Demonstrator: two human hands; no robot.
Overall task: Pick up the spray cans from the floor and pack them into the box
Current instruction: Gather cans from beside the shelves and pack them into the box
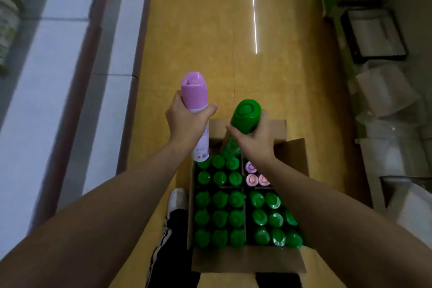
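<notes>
A pink-capped spray can (195,98) is gripped around its upper body by the left hand (187,121), with fingers and thumb curled round it. It is held roughly upright, its lower end hanging over the far-left corner of the box (247,262). A green spray can (244,119) is grasped just below its cap by the right hand (259,138). It is tilted, with its base lowered toward the far-left compartment, just behind the green caps there; whether it touches anything cannot be told.

The cardboard box is seen open on the yellow floor (233,42), its flaps spread, and it is split by dividers into four compartments. The two near compartments are filled with green-capped cans (219,217) in rows of three. Six more green caps are seen in the far-left compartment. Pink caps (251,179) are seen in the far-right one, partly hidden by the right forearm.

A white shoe (176,199) and a black trouser leg (169,241) with a white stripe are seen just left of the box. White ledges (58,77) are ranged along the left, and white cartons (385,91) are stacked at the right.
</notes>
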